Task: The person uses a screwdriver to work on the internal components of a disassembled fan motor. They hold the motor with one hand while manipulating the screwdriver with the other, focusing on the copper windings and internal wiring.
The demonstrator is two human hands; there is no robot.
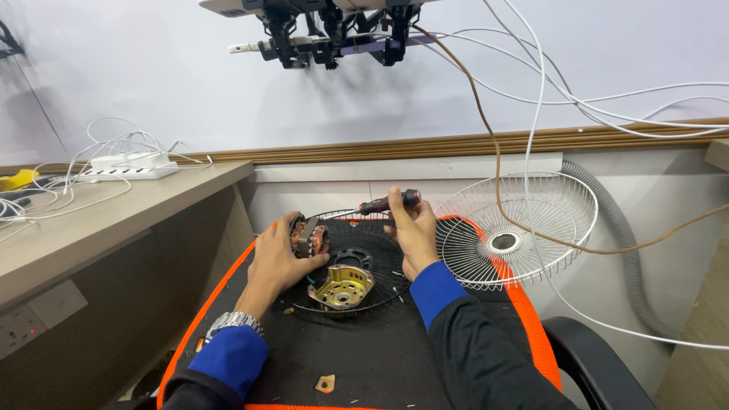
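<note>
My left hand (275, 262) grips a small fan motor stator with copper windings (309, 236), held just above a black wire fan guard (357, 258). My right hand (414, 231) holds a screwdriver with a black and red handle (389, 203), its shaft pointing left toward the motor. A gold-coloured metal motor cover (341, 286) lies on the black guard between my hands. Both rest over a black pad with an orange edge (334, 357).
A white wire fan guard (516, 228) leans at the right of the pad. A small metal bracket (326, 383) and loose screws lie on the pad. A grey corrugated hose (626, 243), hanging cables, a power strip (125, 167) on the left shelf and a black chair arm (592, 364) surround the work area.
</note>
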